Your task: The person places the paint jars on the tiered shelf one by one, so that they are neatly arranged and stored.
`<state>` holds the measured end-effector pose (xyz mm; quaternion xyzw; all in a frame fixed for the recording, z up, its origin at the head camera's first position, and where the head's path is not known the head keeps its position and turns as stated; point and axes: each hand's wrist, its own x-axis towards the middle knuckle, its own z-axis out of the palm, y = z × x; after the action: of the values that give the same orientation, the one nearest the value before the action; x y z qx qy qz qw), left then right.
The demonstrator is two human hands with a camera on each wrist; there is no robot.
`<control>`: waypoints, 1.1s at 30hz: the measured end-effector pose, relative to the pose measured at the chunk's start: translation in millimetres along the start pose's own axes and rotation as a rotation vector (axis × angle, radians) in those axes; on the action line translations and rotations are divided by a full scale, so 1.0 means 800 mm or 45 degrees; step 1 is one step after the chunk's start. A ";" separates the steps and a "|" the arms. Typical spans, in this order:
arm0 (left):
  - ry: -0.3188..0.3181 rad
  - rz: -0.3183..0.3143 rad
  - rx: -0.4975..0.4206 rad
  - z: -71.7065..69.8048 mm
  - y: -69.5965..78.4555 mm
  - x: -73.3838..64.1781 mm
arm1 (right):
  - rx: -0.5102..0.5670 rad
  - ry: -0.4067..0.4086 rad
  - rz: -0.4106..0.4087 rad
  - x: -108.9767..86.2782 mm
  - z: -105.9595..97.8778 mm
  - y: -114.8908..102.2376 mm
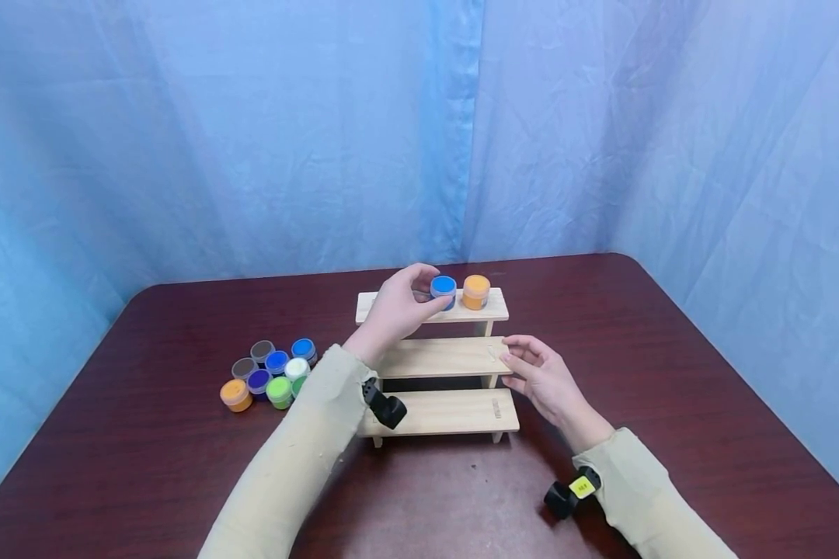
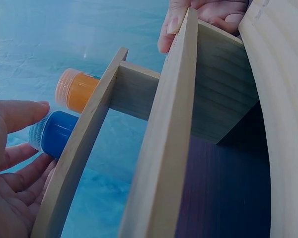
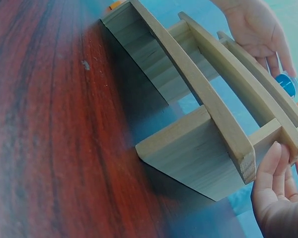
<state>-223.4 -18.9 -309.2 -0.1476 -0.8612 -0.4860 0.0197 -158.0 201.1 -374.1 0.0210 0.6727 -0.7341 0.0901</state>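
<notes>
A three-step wooden shelf stand (image 1: 440,357) stands on the table. My left hand (image 1: 398,304) holds a small blue paint jar (image 1: 443,285) on the top step, thumb and fingers around its sides. Just right of it, an orange paint jar (image 1: 475,293) sits on the same step. In the left wrist view the blue jar (image 2: 59,135) meets the board at its base. My right hand (image 1: 544,382) grips the right end of the middle step, with the thumb above. The right wrist view shows those fingers (image 3: 269,171) at the board's end.
Several more paint jars stand grouped on the table left of the stand, among them an orange one (image 1: 235,395), a light green one (image 1: 280,392) and a white one (image 1: 297,369). My left sleeve (image 1: 308,442) partly covers this group. Blue curtains (image 1: 308,140) hang behind the dark red table (image 1: 147,466).
</notes>
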 end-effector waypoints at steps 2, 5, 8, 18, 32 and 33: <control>-0.005 0.005 -0.011 -0.001 0.000 0.000 | 0.001 -0.004 -0.001 0.000 -0.001 0.001; -0.007 0.015 -0.035 -0.004 0.000 0.000 | 0.005 -0.007 -0.006 0.001 -0.001 0.002; -0.009 0.021 -0.056 -0.006 0.001 0.000 | 0.003 -0.007 -0.010 0.002 -0.002 0.002; 0.064 -0.012 -0.027 -0.016 0.009 -0.010 | -0.004 0.005 -0.007 0.002 -0.003 0.002; 0.099 -0.009 -0.013 -0.032 0.003 -0.038 | 0.020 -0.023 -0.017 0.000 -0.006 0.000; 0.099 -0.012 -0.016 -0.033 0.001 -0.040 | 0.025 -0.023 -0.018 0.000 -0.006 0.000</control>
<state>-195.4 -48.0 -300.2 -0.1247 -0.8573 -0.4970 0.0501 -158.7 205.7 -374.3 0.0103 0.6648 -0.7415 0.0907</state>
